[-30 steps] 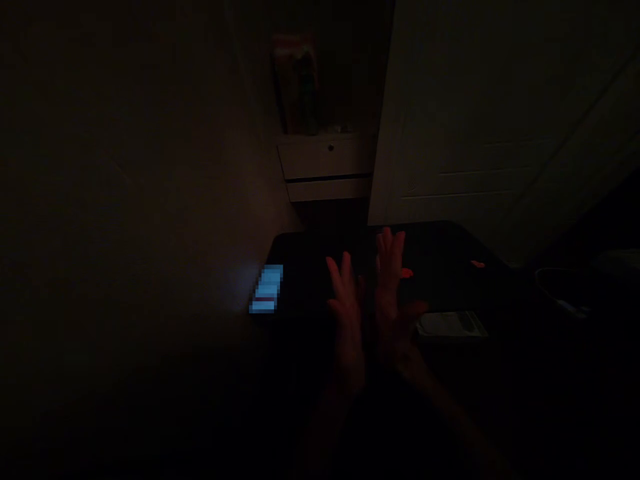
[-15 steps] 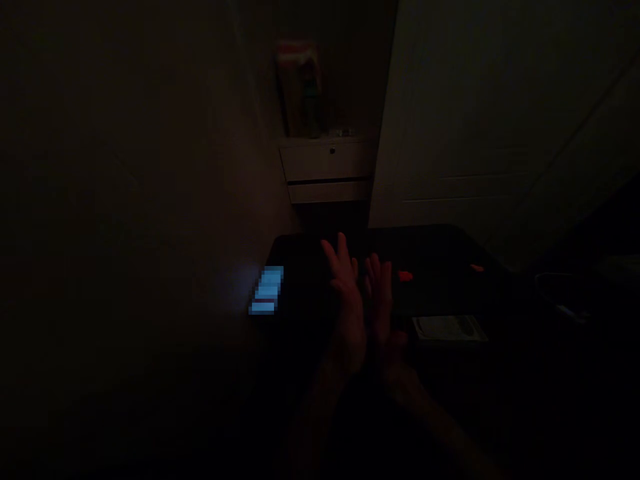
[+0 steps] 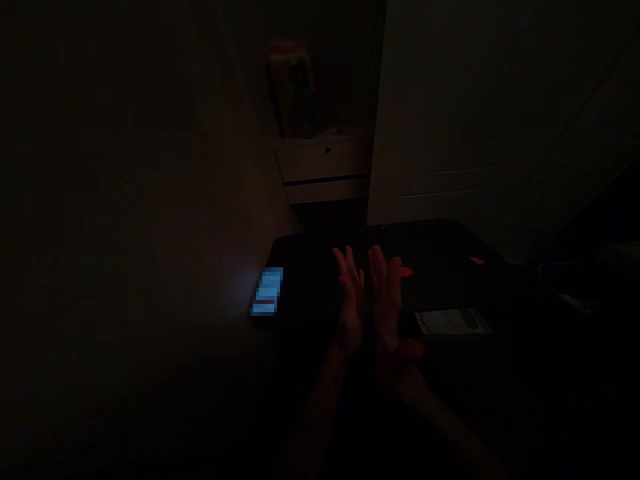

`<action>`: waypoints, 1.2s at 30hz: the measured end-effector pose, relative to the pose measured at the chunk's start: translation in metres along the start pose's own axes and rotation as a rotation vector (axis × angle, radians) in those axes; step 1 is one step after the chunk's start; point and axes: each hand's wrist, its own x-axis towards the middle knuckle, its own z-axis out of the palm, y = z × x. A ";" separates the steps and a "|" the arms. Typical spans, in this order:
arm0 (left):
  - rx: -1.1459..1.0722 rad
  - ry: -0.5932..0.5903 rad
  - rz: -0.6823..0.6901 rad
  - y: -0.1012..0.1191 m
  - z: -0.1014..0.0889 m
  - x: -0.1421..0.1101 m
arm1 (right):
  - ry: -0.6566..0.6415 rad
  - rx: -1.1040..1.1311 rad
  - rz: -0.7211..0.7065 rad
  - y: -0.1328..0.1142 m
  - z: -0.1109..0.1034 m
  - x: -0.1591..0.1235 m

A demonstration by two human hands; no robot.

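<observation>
In dim reddish light my left hand (image 3: 351,303) is raised over the near side of a dark table (image 3: 310,267), fingers stretched out and pointing away from me. My right hand (image 3: 387,307) stands beside it in much the same pose, its thumb out to the side. A narrow gap parts the two palms, and nothing shows between them. Just past the right hand's fingers lies a small bright red-orange piece (image 3: 407,272), its kind too dark to tell. A second small reddish piece (image 3: 477,261) rests farther right on the table.
A lit, blurred screen (image 3: 268,291) glows at the table's left end by the wall. Below the table's front edge is a pale flat packet or paper (image 3: 453,321). Behind stand a drawer unit (image 3: 325,163) with a box (image 3: 290,87) on top, and a pale panel (image 3: 450,133).
My two hands drew closer together and then apart again, both staying open. The right hand's fingers spread away from the left. The view shifted slightly; the things on the table stayed put.
</observation>
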 end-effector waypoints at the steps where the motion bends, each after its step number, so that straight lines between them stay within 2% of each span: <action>1: -0.002 -0.014 -0.019 0.000 -0.001 -0.002 | 0.023 0.036 -0.001 0.000 0.000 0.002; 3: -0.012 -0.041 -0.017 0.000 -0.001 -0.007 | 0.004 -0.006 -0.034 -0.001 -0.003 0.005; 6: 0.002 0.003 0.071 0.002 -0.003 -0.008 | -0.128 -0.093 -0.068 -0.004 -0.010 -0.001; 9: 0.004 -0.005 0.060 0.000 -0.005 -0.004 | -0.214 -0.130 -0.100 -0.005 -0.014 -0.008; 11: 0.005 -0.043 -0.041 -0.004 -0.005 -0.006 | -0.184 -0.113 -0.117 -0.002 -0.013 -0.007; 13: 0.010 -0.091 -0.089 -0.007 -0.006 -0.011 | -0.100 -0.091 -0.122 0.006 -0.010 -0.004; 15: 0.049 -0.051 -0.048 -0.007 -0.006 -0.013 | -0.050 -0.104 -0.120 0.013 -0.007 -0.002; 17: 0.098 -0.015 0.001 -0.007 -0.005 -0.012 | -0.074 -0.176 -0.098 0.017 -0.004 -0.003; 20: 0.076 -0.039 -0.046 -0.009 -0.005 -0.009 | -0.092 -0.287 -0.087 0.017 -0.006 -0.003; 22: 0.019 -0.072 -0.082 -0.009 -0.005 -0.009 | -0.063 -0.259 -0.080 0.019 -0.008 0.000; 24: 0.016 -0.079 -0.061 -0.007 -0.007 -0.009 | -0.037 -0.170 -0.032 0.025 -0.006 0.002; 27: 0.048 -0.035 -0.012 -0.004 -0.010 -0.006 | -0.065 -0.044 0.064 0.035 0.004 -0.003; 29: 0.065 -0.010 -0.007 -0.005 -0.011 -0.005 | -0.007 0.044 0.041 0.037 0.009 -0.008; 33: 0.033 -0.030 -0.027 -0.011 -0.007 -0.013 | -0.039 -0.004 0.017 0.031 0.002 -0.002; 36: 0.041 0.026 0.003 -0.007 -0.006 -0.013 | -0.055 -0.040 0.039 0.028 -0.007 0.001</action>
